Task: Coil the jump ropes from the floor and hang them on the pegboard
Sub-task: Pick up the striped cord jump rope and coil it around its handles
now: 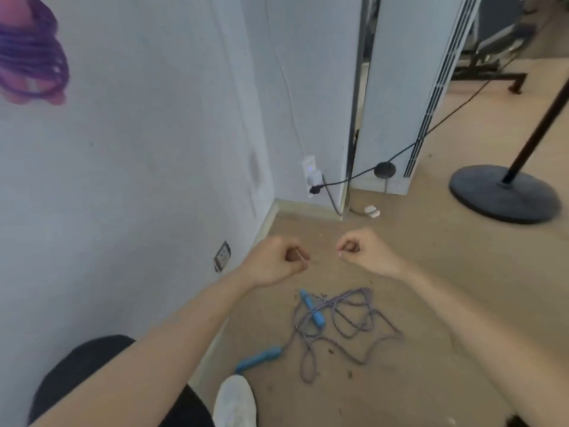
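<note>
Locate jump rope [341,318] tangled on the floor [400,241] below both hands, toward the body, blue handles [312,309] lying diagonally on its left side, nearer the left hand [274,263]. Note left hand curled, pinching a thin pale strip [301,256]; right hand [363,252] curled, contents indiscernible.

A white outlet [309,167] sits low on the pale wall [138,149]. A black plug [314,189] hangs at its lower edge, and a black cord [431,131] runs from there up and to the right, past a round black disc [385,170]. Just right of the outlet stands a tall white unit [400,87] with slits down its side. Farther right a round black base [505,195] carries a dark pole [535,127] on the wood floor [431,272]. Below and right of the outlet lies a small white object [372,211]; well down-left, a grey plate [222,255].
</note>
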Demonstrator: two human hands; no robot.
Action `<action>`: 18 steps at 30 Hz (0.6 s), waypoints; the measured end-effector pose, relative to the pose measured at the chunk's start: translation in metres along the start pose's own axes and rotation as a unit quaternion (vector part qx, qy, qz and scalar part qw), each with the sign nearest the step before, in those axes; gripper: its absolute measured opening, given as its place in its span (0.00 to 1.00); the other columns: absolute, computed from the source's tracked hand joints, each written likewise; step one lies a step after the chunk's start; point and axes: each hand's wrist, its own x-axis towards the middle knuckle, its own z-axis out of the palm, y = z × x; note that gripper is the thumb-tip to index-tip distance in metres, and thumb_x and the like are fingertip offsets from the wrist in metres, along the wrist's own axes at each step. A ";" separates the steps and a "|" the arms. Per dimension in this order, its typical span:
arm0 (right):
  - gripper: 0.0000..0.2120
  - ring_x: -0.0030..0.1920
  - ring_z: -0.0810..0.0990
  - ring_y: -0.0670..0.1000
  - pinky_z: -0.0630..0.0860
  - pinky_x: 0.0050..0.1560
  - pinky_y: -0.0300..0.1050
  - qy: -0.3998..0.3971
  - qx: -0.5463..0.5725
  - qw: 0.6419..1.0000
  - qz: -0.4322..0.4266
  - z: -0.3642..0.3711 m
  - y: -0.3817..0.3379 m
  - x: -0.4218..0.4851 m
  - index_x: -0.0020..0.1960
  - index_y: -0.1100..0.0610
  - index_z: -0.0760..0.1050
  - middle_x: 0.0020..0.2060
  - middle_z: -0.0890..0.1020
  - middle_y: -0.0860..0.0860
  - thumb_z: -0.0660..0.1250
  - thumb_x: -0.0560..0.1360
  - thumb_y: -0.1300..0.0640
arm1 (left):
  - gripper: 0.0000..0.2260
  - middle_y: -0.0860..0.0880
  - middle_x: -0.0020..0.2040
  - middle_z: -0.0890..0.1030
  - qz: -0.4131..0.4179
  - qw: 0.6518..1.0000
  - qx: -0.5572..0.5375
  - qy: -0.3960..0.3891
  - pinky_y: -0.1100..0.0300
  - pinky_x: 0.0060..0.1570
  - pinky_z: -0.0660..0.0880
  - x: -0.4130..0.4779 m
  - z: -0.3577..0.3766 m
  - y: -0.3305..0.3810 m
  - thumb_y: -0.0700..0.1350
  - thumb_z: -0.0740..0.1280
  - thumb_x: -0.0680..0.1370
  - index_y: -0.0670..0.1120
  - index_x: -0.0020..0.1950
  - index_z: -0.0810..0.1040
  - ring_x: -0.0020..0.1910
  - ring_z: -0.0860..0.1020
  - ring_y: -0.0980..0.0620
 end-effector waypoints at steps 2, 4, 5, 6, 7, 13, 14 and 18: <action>0.08 0.31 0.75 0.39 0.70 0.37 0.34 -0.037 -0.022 0.998 0.051 0.022 0.041 -0.002 0.42 0.55 0.79 0.32 0.79 0.45 0.71 0.75 0.66 | 0.05 0.56 0.37 0.81 -0.031 0.998 -0.016 -0.044 0.58 0.48 0.77 0.014 0.043 -0.027 0.44 0.74 0.74 0.54 0.46 0.81 0.40 0.80 0.56; 0.08 0.30 0.74 0.39 0.68 0.35 0.32 -0.092 -0.056 0.990 0.089 0.044 0.083 -0.006 0.42 0.55 0.78 0.31 0.76 0.45 0.71 0.74 0.66 | 0.05 0.51 0.39 0.82 -0.066 0.994 -0.032 -0.079 0.60 0.45 0.76 0.025 0.087 -0.055 0.42 0.74 0.74 0.49 0.48 0.83 0.39 0.79 0.54; 0.09 0.31 0.74 0.39 0.68 0.34 0.32 -0.117 -0.074 0.985 0.106 0.055 0.103 -0.009 0.41 0.53 0.78 0.31 0.76 0.44 0.71 0.74 0.66 | 0.05 0.49 0.40 0.82 -0.084 0.991 -0.040 -0.092 0.61 0.42 0.74 0.029 0.109 -0.070 0.41 0.74 0.74 0.47 0.49 0.83 0.39 0.78 0.54; 0.09 0.33 0.75 0.42 0.70 0.36 0.35 -0.136 -0.091 0.979 0.125 0.064 0.122 -0.012 0.40 0.51 0.78 0.31 0.76 0.43 0.71 0.73 0.64 | 0.05 0.47 0.41 0.82 -0.100 0.988 -0.050 -0.104 0.63 0.40 0.73 0.031 0.130 -0.084 0.40 0.73 0.75 0.45 0.50 0.83 0.38 0.76 0.54; 0.07 0.36 0.76 0.45 0.73 0.39 0.39 -0.153 -0.108 0.971 0.146 0.074 0.139 -0.017 0.41 0.51 0.79 0.32 0.75 0.42 0.71 0.73 0.62 | 0.05 0.45 0.42 0.81 -0.118 0.985 -0.060 -0.114 0.65 0.38 0.71 0.032 0.151 -0.099 0.39 0.73 0.75 0.45 0.50 0.83 0.38 0.75 0.54; 0.10 0.45 0.77 0.50 0.73 0.45 0.40 -0.188 -0.103 0.950 0.227 0.146 0.210 -0.039 0.54 0.59 0.80 0.39 0.76 0.47 0.72 0.74 0.58 | 0.08 0.42 0.48 0.80 -0.234 0.962 -0.073 -0.120 0.51 0.52 0.76 0.018 0.244 -0.184 0.35 0.70 0.75 0.44 0.53 0.79 0.48 0.78 0.45; 0.12 0.47 0.77 0.51 0.73 0.47 0.41 -0.194 -0.099 0.946 0.238 0.160 0.219 -0.043 0.57 0.59 0.79 0.44 0.78 0.50 0.72 0.74 0.58 | 0.10 0.40 0.53 0.79 -0.250 0.960 -0.057 -0.112 0.50 0.55 0.74 0.014 0.254 -0.199 0.36 0.70 0.75 0.41 0.57 0.79 0.53 0.78 0.42; 0.21 0.60 0.76 0.58 0.73 0.58 0.47 -0.195 -0.083 0.939 0.271 0.212 0.247 -0.054 0.64 0.60 0.73 0.62 0.75 0.58 0.74 0.74 0.58 | 0.23 0.38 0.64 0.73 -0.322 0.940 0.052 -0.100 0.43 0.64 0.71 -0.009 0.280 -0.257 0.45 0.73 0.74 0.42 0.67 0.72 0.64 0.71 0.36</action>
